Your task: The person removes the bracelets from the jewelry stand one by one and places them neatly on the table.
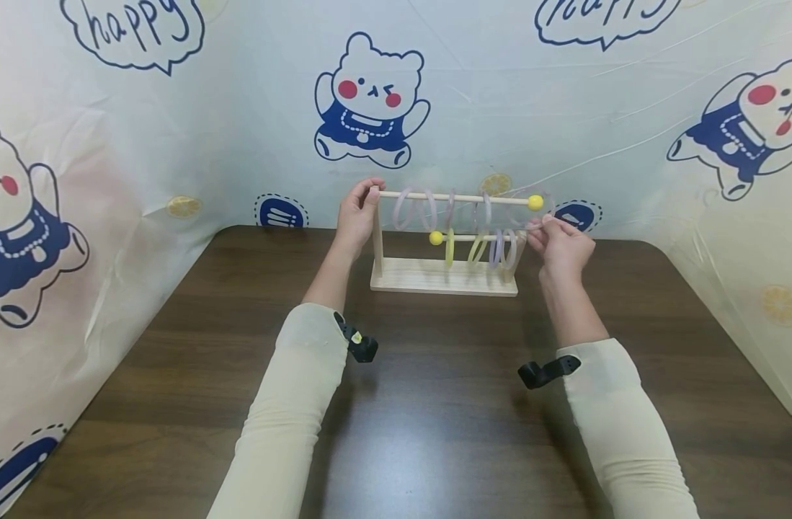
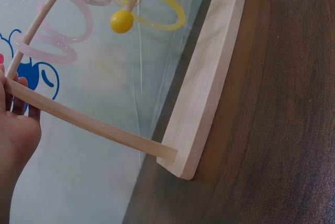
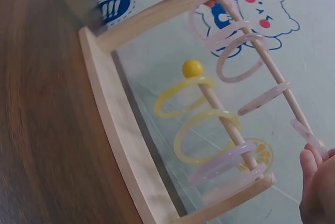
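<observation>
A cloth (image 1: 259, 130) printed with winking bears hangs behind a dark wooden table (image 1: 402, 432), where a person in pale sleeves works with both hands. At left, a pale left sleeve (image 1: 285, 418) with a black bracket (image 1: 363, 347) near its cuff reaches to the left hand (image 1: 358, 216), which grips the top of the left post (image 1: 377, 245), fingers wrapped behind the wood. The post rises from the base of a light wooden stand (image 1: 428, 275), resting near the table's far edge. From the post an upper rod (image 1: 467, 198) runs rightward, strung with see-through pale rings (image 3: 264, 98). Below it, a small yellow ball (image 1: 436, 238) caps the left tip of a lower rod (image 3: 212, 97), which carries two yellow rings (image 1: 450, 249), then a purple ring (image 3: 222, 164) and a pale pink ring (image 3: 235, 183) close to the right post (image 3: 235, 200). A second yellow ball (image 1: 535, 202) tips the upper rod. Just beside it, the right hand (image 1: 564, 249) pinches a clear pinkish ring (image 3: 309, 132) between thumb and fingertips; I cannot tell whether that ring encircles the rod. The right sleeve (image 1: 629, 425) completes the scene.
</observation>
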Action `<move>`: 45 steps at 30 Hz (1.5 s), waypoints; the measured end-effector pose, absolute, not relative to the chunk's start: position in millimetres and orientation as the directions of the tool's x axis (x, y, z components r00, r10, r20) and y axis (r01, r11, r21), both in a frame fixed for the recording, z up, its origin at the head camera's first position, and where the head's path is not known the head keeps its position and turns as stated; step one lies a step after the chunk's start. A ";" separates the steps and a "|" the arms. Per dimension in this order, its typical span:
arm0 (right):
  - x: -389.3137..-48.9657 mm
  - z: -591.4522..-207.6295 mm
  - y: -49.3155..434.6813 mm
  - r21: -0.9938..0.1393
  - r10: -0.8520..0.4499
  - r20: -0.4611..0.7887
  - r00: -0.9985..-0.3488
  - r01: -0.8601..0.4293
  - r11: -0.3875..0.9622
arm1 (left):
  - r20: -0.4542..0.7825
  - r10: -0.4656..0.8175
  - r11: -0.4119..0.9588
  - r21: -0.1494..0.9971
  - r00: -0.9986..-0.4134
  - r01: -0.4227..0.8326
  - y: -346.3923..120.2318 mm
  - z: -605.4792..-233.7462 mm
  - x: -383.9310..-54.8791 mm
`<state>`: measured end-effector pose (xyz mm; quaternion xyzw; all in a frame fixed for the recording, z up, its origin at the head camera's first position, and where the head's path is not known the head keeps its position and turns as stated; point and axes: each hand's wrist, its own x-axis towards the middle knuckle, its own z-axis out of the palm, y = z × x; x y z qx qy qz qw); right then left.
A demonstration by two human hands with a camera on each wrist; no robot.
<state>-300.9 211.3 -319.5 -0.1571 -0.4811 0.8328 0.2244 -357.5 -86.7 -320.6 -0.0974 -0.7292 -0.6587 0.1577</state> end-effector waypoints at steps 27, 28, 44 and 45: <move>-285.7 -320.0 211.0 -0.763 0.349 -0.248 -0.904 -0.040 -0.646 | 0.334 -0.070 0.106 0.939 -0.940 0.326 -85.7 -319.5 -355.4; -285.0 -320.2 210.9 -0.757 0.344 -0.248 -0.906 -0.040 -0.652 | 0.336 -0.070 0.104 0.939 -0.939 0.328 -85.9 -319.6 -355.6; -266.9 -309.9 199.6 -0.722 0.233 -0.136 -0.963 -0.064 -0.688 | 0.332 -0.075 0.099 0.941 -0.940 0.325 -86.2 -319.2 -356.7; -265.7 -308.8 198.7 -0.718 0.222 -0.124 -0.967 -0.067 -0.693 | 0.332 -0.075 0.100 0.941 -0.940 0.324 -86.2 -319.0 -356.9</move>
